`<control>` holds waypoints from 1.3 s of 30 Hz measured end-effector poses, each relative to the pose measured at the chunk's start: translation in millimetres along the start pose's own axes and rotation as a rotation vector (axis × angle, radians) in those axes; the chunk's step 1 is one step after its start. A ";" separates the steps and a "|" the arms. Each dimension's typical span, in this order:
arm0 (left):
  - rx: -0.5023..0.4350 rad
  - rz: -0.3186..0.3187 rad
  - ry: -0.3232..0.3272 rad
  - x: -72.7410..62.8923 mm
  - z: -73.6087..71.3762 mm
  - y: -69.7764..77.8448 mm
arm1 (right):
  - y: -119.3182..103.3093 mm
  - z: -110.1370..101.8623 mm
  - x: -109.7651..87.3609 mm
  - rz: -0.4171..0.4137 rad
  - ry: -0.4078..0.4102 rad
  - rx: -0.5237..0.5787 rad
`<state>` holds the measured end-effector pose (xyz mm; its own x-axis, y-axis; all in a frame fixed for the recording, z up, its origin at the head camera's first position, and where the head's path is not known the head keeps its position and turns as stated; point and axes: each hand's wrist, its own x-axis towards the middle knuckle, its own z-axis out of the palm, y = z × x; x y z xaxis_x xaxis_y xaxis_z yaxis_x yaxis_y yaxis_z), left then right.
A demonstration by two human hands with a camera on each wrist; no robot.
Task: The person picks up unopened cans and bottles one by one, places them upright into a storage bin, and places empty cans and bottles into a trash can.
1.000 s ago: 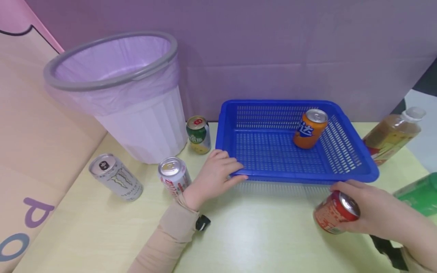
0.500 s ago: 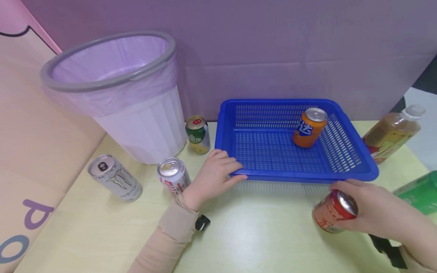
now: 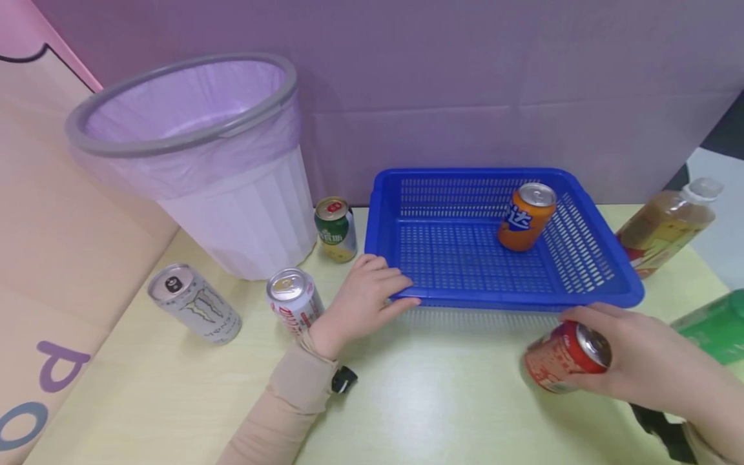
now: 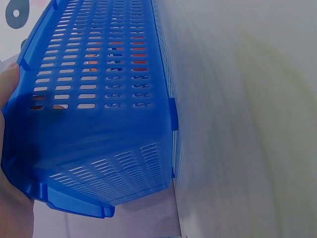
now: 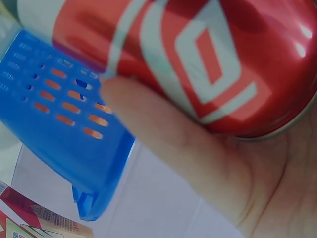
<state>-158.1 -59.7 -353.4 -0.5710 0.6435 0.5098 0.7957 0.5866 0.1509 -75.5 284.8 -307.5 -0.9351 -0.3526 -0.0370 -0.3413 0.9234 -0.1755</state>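
My left hand (image 3: 369,297) grips the near left corner of a blue plastic basket (image 3: 494,299), fingers over the rim. In the left wrist view the slotted wall of the basket (image 4: 99,124) fills the left half. Inside the basket, toward its right side, stands an orange soda can (image 3: 526,219). My right hand (image 3: 633,355) holds a red soda can (image 3: 560,358) just in front of the basket's near right corner. The can is tilted, its silver top toward my palm. Close up in the right wrist view, the red can (image 5: 198,54) shows white stripes above a finger.
A lined white trash bin (image 3: 244,213) stands at the left. Near it are a green can (image 3: 337,232), a white-and-red can (image 3: 295,300) and a grey Monster can (image 3: 200,307). At the right are a bottle of brown drink (image 3: 665,226) and a green bottle (image 3: 715,326).
The red can has shifted slightly left and tilted a little more in my right hand. My left hand has stayed on the basket rim.
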 end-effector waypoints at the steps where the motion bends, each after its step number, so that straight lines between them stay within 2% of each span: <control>1: 0.002 0.001 0.002 0.0 -0.1 0.0 | -0.8 -0.4 -0.3 0.003 0.000 0.003; 12: 0.007 0.005 0.009 0.0 0.6 -0.1 | -9.6 -4.8 -1.7 0.147 0.008 0.068; 16: 0.002 0.004 0.011 -0.3 1.0 -0.3 | -11.7 -7.9 -1.0 0.168 0.031 0.121; 30: 0.012 0.003 0.012 -0.9 1.9 -0.8 | -20.5 -8.5 -5.3 0.138 0.072 0.229; 39: 0.014 0.005 0.015 -0.3 1.3 -0.5 | -19.2 -8.8 -12.2 0.093 0.163 0.329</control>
<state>-158.6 -59.5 -354.8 -0.5639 0.6393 0.5229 0.7957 0.5901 0.1366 -58.4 272.7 -295.0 -0.9728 -0.2157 0.0849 -0.2294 0.8430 -0.4866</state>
